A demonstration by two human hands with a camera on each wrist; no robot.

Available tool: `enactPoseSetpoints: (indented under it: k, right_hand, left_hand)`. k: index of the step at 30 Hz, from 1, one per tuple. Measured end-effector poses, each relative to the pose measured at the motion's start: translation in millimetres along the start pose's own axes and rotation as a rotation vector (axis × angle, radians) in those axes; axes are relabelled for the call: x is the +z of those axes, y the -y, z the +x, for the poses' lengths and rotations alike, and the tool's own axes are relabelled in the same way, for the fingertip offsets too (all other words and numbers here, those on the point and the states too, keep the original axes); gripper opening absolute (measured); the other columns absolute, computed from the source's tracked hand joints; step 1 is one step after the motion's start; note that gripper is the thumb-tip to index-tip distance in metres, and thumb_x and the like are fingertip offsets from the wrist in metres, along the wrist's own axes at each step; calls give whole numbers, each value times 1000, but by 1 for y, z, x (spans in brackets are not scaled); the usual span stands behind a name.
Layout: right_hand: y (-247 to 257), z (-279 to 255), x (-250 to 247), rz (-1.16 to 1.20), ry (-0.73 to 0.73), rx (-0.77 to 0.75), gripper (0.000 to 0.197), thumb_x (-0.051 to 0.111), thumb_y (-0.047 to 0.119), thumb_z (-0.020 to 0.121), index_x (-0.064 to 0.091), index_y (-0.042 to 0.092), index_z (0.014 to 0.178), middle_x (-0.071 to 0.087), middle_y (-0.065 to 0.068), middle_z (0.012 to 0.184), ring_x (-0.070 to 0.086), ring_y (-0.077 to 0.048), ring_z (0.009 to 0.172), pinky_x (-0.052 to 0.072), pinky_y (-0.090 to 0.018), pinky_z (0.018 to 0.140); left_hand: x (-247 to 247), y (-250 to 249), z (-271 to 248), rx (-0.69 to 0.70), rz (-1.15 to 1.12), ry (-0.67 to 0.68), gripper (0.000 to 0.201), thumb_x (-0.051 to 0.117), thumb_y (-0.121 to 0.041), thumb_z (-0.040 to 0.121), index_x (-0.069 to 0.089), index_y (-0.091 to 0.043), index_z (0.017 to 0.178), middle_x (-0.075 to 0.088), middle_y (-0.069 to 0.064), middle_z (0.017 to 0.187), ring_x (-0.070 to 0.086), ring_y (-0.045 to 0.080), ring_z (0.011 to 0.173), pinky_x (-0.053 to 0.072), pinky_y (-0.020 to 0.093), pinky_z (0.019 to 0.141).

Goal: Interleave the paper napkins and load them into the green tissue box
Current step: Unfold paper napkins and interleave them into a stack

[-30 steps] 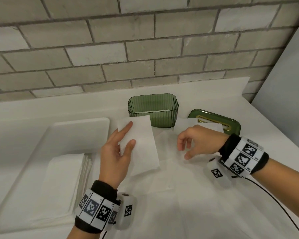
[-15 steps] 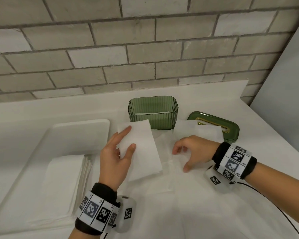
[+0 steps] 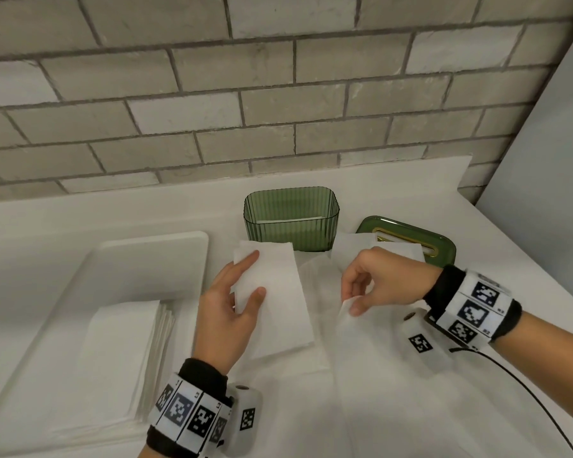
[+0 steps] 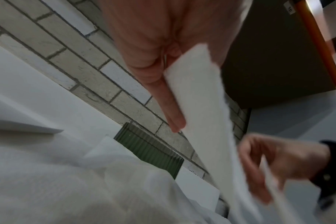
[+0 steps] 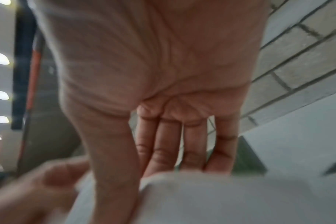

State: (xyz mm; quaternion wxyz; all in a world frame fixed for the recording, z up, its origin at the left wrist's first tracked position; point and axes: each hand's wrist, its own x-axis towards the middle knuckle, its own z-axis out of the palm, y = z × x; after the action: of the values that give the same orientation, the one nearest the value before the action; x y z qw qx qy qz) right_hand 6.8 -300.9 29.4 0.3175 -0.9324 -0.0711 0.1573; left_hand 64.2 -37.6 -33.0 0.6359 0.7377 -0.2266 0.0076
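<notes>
I see the green tissue box standing open at the back of the white tabletop, close to the brick wall, with its green lid lying just to the right. My left hand holds a folded napkin up in front of the box, thumb on top, fingers behind. From the left wrist I see that napkin's edge, thin and tilted. My right hand pinches a napkin corner off the spread napkins. A white tray at the left holds the napkin stack.
</notes>
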Motion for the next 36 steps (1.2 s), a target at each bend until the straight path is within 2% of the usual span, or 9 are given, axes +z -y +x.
enactPoseSetpoints:
  k: [2, 5, 8, 12, 15, 22, 26, 32, 36]
  right_hand:
    - [25, -5, -9, 161, -7, -119, 17, 85, 14, 71, 74, 23, 79, 72, 7, 72, 64, -10, 68, 53, -32, 74]
    - [46, 3, -23, 360, -127, -227, 23, 83, 4, 71, 74, 7, 91, 75, -11, 79, 66, -14, 68, 51, -26, 70]
    - [52, 15, -29, 369, -233, -242, 29, 85, 3, 69, 72, 4, 94, 74, -15, 78, 65, -13, 66, 50, -24, 71]
    - [59, 21, -28, 347, -271, -257, 33, 88, 5, 65, 70, 6, 92, 73, -14, 74, 61, -10, 63, 49, -22, 68]
    - [62, 25, -26, 348, -287, -256, 38, 89, 5, 63, 68, 6, 94, 72, -13, 73, 59, -7, 60, 50, -21, 66]
    - [63, 36, -22, 354, -299, -262, 41, 91, 9, 60, 65, 9, 92, 71, -5, 69, 59, -8, 58, 51, -20, 64]
    - [40, 46, -21, 345, -407, -189, 31, 89, 19, 66, 67, 12, 86, 68, -2, 68, 55, -7, 57, 44, -13, 59]
    - [-11, 51, -8, -147, -87, 125, 38, 87, 27, 68, 70, 24, 101, 65, 4, 104, 59, -9, 86, 45, -16, 69]
    - [-20, 57, 12, -128, -102, 177, 77, 88, 31, 66, 51, 25, 133, 46, 1, 127, 48, -16, 112, 42, -27, 93]
  left_hand:
    - [8, -6, 1, 39, 11, 73, 47, 66, -10, 94, 60, -40, 130, 61, -30, 118, 51, -4, 124, 45, 16, 86]
    - [23, -25, 2, 0, -126, 197, 34, 48, -38, 100, 62, -31, 131, 66, -12, 124, 59, 14, 123, 49, 24, 91]
    - [32, -40, 1, -137, -352, 241, 51, 38, -57, 94, 70, -27, 120, 73, 5, 119, 69, 26, 111, 54, 38, 91]
    - [29, -48, 0, -97, -393, 251, 28, 59, -26, 95, 71, -15, 117, 72, 10, 117, 68, 25, 110, 56, 34, 89]
    - [27, -46, -3, -129, -391, 269, 33, 70, -7, 86, 68, -9, 119, 71, 14, 118, 70, 32, 107, 58, 38, 87]
    - [21, -39, -9, -132, -303, 203, 38, 76, -5, 79, 70, -15, 116, 73, 6, 116, 71, 24, 106, 60, 37, 85]
    - [6, -31, -9, -114, -191, 23, 38, 80, -3, 77, 70, -16, 111, 75, 0, 110, 72, 20, 101, 61, 31, 80]
    - [-30, -20, -4, -105, -115, -208, 54, 76, 0, 81, 56, -21, 126, 66, -7, 121, 65, 6, 107, 56, 30, 91]
    - [-35, -19, -6, -57, -57, -206, 69, 78, -2, 81, 47, -33, 133, 61, -10, 126, 63, 3, 110, 55, 26, 90]
